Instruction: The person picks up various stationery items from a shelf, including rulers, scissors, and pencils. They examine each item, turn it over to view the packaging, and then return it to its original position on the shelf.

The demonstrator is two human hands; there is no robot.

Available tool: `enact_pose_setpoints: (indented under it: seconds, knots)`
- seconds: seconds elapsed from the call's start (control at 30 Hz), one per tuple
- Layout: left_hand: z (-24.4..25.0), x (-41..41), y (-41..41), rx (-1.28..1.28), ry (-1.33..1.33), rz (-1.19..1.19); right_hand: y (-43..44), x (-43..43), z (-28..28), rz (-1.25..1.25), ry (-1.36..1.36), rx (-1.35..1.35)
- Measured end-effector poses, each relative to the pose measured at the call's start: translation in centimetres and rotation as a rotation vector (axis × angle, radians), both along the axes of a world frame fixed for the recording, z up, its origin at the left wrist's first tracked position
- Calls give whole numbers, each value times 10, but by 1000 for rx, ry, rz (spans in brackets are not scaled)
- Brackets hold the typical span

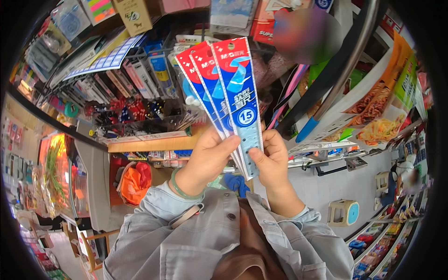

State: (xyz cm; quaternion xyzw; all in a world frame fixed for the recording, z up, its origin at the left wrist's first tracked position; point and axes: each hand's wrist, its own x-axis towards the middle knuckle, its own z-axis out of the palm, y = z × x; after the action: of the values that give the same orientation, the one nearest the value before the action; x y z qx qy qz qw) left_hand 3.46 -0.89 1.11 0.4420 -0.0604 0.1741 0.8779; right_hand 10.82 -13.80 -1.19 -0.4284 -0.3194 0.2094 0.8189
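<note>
Three packaged M&G soft rulers are fanned out in front of my chest, in red and blue sleeves with clear lower windows. The front ruler shows pale blue plastic with scale marks through its window. My left hand grips the lower left of the fan, thumb laid across the rear packs. With its thumb on the window and its fingers behind, my right hand pinches the front pack. Both hands touch the packs near their lower ends. The lower parts of the two rear packs are mostly covered.
Ahead stands a wooden-edged stationery shelf with a clear bin of pens and boxed goods. Food packets hang at right by a metal pole. Below left is an orange bag; a stool and a person are at right.
</note>
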Motion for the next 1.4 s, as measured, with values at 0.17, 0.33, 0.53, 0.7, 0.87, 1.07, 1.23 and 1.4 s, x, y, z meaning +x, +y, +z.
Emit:
enact_pose_setpoints:
  seconds: [0.17,0.33,0.53,0.7,0.87,1.07,1.23,1.4]
  knots:
    - [-7,-2,-2,-245,-47,23,5,0,2,-89,44,-6]
    - [-6,-4,1,-240,-66,46,8,-1,5,-117,133,36]
    - [0,-6,1,-233,-14,132,9,0,3,-150,117,66]
    - [8,-9,4,-263,-62,145,5,4,-1,-262,37,107]
    - [7,-12,8,-313,-82,250,8,1,12,-393,-127,99]
    - [8,-15,10,-336,-78,267,3,4,9,-374,-441,-163]
    - [6,-19,16,-286,-56,259,12,-5,15,-341,-540,-293]
    - [1,-27,20,-328,-64,234,16,-15,13,-269,-328,-280]
